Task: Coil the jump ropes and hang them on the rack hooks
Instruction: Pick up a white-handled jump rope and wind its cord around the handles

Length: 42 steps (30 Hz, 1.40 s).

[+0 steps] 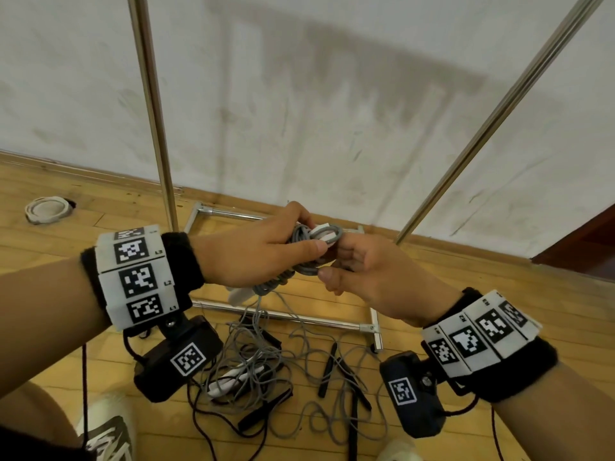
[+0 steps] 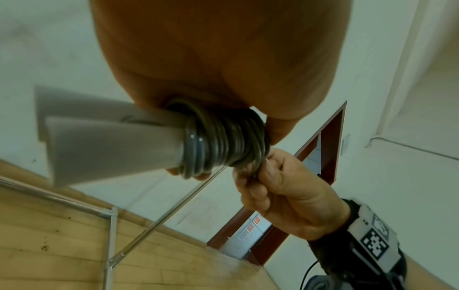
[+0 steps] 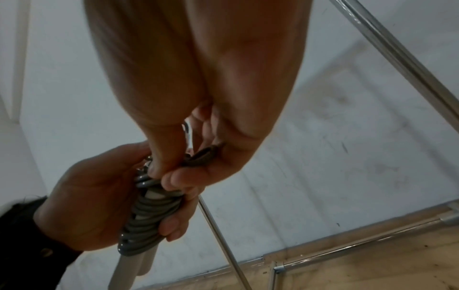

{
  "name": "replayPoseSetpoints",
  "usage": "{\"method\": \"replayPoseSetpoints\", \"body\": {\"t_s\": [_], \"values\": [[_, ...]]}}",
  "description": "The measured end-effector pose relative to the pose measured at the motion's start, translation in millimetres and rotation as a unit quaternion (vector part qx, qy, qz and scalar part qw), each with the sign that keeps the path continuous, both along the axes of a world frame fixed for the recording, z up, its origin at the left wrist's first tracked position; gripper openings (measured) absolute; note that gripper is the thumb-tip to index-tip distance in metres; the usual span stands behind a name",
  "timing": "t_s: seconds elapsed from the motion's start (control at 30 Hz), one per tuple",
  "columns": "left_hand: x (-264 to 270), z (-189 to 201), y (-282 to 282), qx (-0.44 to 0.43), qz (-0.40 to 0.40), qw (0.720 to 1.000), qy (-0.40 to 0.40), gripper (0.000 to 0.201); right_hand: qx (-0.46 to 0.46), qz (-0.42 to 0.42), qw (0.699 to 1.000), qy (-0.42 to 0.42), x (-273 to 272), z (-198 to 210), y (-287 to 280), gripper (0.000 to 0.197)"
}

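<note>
A grey jump rope (image 1: 307,251) is wound in tight turns around its two white handles (image 2: 104,141). My left hand (image 1: 296,242) grips this bundle, fingers curled round the coil (image 3: 146,217). Just to its right, my right hand (image 1: 334,266) pinches a short loop of the same rope (image 3: 203,155) at the bundle's end, thumb and fingers pressed together. A loose grey strand (image 1: 258,314) hangs from the bundle down to the floor. The rack's two metal uprights (image 1: 151,111) (image 1: 499,104) rise behind my hands. No hooks are in view.
A tangle of grey and black jump ropes (image 1: 266,371) lies on the wooden floor inside the rack's base frame (image 1: 374,327). A white coiled ring (image 1: 48,209) lies by the wall at left. My shoes (image 1: 109,430) are at the bottom. A doorway (image 1: 582,241) opens at right.
</note>
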<state>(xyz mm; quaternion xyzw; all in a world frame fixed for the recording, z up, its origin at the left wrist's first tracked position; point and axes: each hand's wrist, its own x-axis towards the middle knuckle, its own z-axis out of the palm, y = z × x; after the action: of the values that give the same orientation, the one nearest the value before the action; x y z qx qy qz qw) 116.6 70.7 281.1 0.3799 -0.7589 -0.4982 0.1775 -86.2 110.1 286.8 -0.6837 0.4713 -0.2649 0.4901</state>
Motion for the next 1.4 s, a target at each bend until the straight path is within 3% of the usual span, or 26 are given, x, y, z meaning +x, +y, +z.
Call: {"method": "replayPoseSetpoints", "body": {"t_s": [0.2,0.3,0.4,0.57,0.9,1.2,1.4], "values": [[1.0,-1.3,-3.1,-0.002,0.003,1.0,-0.009,0.053,-0.057,-0.118,0.99,0.058,-7.2,4.4,-4.9,0.031],[0.0,-1.9,-6.2,-0.012,0.013,1.0,-0.011,0.049,-0.088,-0.125,0.985,0.073,-9.6,3.3,-5.1,0.026],[-0.2,-2.9,-8.1,-0.03,0.022,0.999,-0.012,0.04,-0.075,-0.122,0.989,0.03,-10.3,-0.2,-4.5,0.011],[-2.9,-8.7,-9.7,-0.052,0.027,0.997,-0.044,0.034,-0.073,-0.165,0.983,-0.039,-10.8,-0.2,-2.5,0.009],[-4.1,-8.7,-9.5,-0.184,-0.002,0.974,-0.129,0.035,-0.072,-0.198,0.974,-0.081,-4.0,-8.5,-3.5,0.02],[-4.5,-15.4,-9.3,-0.318,-0.044,0.912,-0.255,0.043,-0.103,-0.141,0.984,0.022,4.9,-17.4,-3.1,0.018],[-6.5,-19.8,-9.5,-0.326,-0.045,0.907,-0.264,0.049,-0.101,-0.135,0.981,0.101,7.6,-20.2,-7.4,0.028]]}}
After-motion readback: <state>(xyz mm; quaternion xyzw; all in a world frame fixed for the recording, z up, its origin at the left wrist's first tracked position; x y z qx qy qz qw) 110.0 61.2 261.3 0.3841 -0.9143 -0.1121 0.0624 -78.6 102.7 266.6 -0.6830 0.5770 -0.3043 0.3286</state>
